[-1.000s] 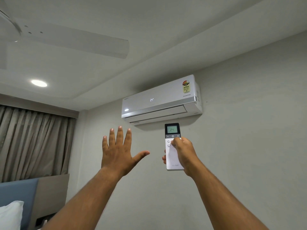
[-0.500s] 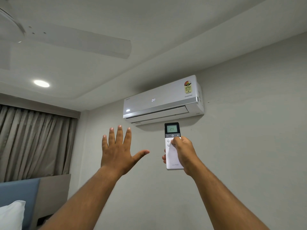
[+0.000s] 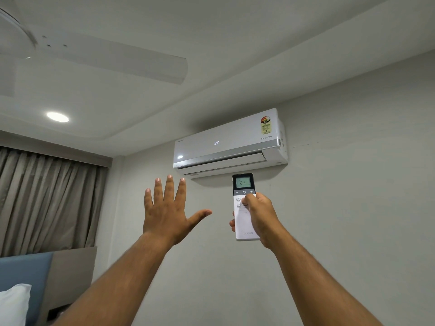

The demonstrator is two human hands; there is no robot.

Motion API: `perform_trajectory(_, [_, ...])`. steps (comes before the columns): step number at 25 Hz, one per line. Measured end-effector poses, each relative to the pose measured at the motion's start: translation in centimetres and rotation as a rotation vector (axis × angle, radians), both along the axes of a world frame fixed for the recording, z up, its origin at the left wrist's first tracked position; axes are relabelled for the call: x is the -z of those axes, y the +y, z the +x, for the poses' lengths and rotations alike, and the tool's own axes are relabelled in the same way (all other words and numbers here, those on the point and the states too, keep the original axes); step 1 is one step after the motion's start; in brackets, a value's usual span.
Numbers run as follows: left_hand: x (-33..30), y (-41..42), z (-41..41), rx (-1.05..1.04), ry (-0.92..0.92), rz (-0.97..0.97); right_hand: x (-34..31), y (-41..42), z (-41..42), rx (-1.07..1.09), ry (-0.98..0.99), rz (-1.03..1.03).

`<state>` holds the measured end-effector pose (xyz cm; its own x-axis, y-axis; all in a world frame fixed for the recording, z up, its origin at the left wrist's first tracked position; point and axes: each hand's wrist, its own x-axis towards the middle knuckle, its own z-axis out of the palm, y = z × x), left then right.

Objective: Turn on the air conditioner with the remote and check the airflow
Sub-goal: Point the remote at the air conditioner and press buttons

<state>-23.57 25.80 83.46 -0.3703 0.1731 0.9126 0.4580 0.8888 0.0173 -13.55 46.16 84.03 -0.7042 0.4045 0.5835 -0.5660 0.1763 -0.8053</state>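
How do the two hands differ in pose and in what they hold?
The left hand is open and empty, fingers spread; the right hand is closed around the remote. The left hand's fingers point up; the right hand's thumb rests on the remote's buttons. Both are raised below the air conditioner.

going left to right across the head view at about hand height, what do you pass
Curtain → left hand, open with fingers spread → remote → right hand gripping it → bare wall. The air conditioner sits above this line, so it is left out.
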Motion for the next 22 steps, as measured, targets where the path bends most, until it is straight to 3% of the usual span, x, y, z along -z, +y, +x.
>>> perform_trajectory(22, [-0.3,-0.5,1.5,-0.008,-0.009,-0.005,-0.2,-0.3,1.0,0.017,-0.002,0.01])
